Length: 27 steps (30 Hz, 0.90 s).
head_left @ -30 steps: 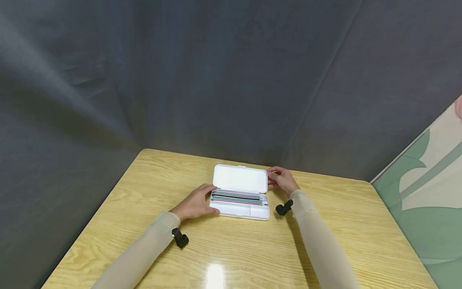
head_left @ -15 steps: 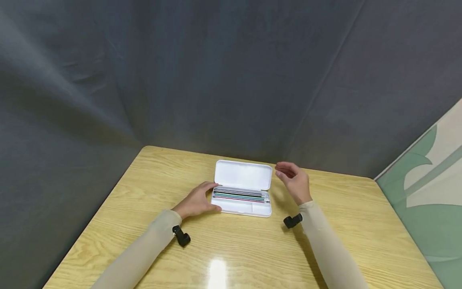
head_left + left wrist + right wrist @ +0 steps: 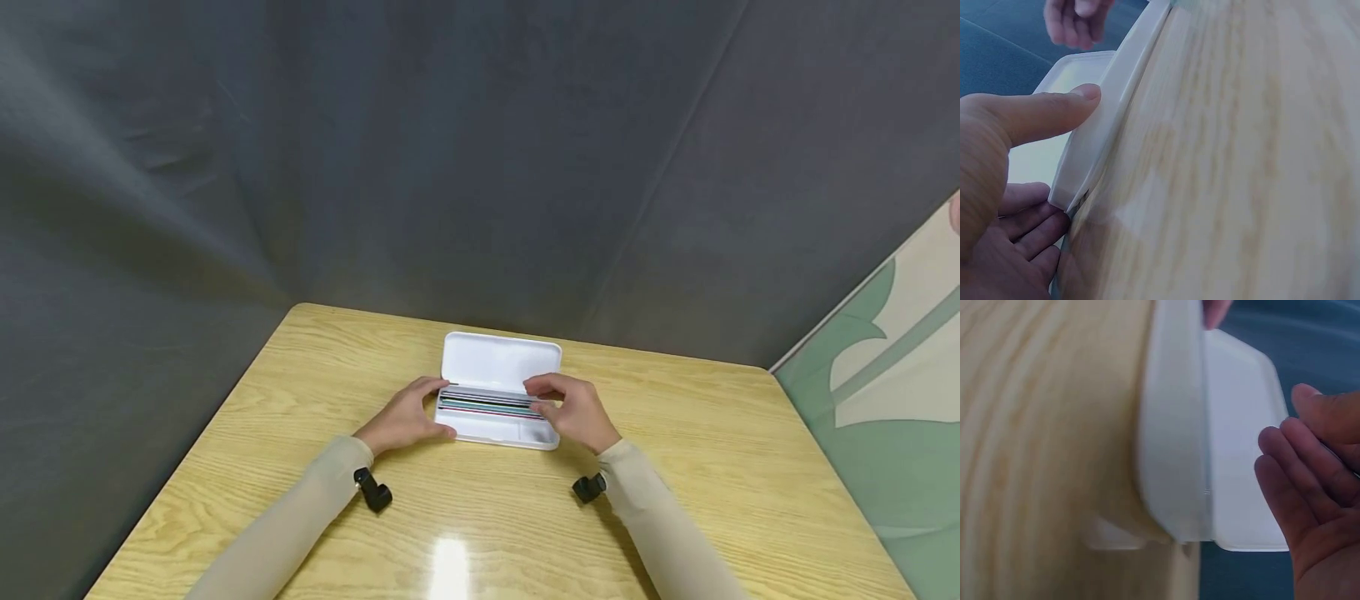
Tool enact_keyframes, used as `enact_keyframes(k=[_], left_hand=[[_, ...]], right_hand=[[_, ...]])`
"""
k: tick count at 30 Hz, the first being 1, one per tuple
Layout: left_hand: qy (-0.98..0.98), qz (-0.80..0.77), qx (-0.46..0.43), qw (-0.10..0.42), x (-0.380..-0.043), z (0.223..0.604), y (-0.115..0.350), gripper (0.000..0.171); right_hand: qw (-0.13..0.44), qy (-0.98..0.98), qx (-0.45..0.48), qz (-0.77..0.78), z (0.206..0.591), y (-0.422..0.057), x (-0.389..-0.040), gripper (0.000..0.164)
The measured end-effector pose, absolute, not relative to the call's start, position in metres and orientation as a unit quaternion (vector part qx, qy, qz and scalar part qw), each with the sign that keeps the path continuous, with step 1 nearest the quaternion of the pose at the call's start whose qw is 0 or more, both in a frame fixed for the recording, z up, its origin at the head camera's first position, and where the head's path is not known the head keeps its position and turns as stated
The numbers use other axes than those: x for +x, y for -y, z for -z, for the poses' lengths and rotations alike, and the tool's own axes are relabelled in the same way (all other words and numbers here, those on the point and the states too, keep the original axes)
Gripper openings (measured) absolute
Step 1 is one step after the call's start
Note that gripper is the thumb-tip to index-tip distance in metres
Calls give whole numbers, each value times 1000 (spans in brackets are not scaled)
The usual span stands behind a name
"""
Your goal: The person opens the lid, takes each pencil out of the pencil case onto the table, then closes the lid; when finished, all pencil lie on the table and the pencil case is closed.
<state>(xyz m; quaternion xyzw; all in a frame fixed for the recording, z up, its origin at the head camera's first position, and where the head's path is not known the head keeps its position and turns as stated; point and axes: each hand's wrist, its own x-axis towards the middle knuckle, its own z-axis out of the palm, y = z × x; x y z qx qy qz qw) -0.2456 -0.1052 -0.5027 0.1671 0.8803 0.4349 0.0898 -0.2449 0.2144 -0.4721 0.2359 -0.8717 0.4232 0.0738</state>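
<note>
A white pencil case [image 3: 480,430] lies on the wooden table with its lid [image 3: 501,360] tipped back. Several slim pencils or similar sticks [image 3: 483,406], dark, green and red among them, lie lengthwise in its rear compartment. My left hand [image 3: 405,419] holds the case's left end, thumb [image 3: 1063,112] against the front wall and fingers [image 3: 1038,225] at the end. Over the right ends of the sticks is my right hand [image 3: 573,411], fingers loosely bent. In the right wrist view nothing shows between its fingers [image 3: 1291,481]; contact with the sticks cannot be told.
The wooden table [image 3: 480,517] extends around the case, with its back edge close behind the lid. A dark curtain [image 3: 465,167] hangs behind and at the left. Patterned green and cream cloth [image 3: 885,400] is at the right. Each forearm wears a small black camera [image 3: 372,490].
My right hand has let go of the lid's right edge, drawn away to the right, then come back left over the sticks. My left hand has stayed on the case.
</note>
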Motion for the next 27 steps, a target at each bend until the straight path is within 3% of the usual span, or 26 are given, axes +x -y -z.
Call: enact_keyframes(k=[27], left_hand=[[-885, -430, 156, 88, -244, 505, 104, 90]], right_hand=[[-11, 917, 256, -306, 483, -204, -260, 25]])
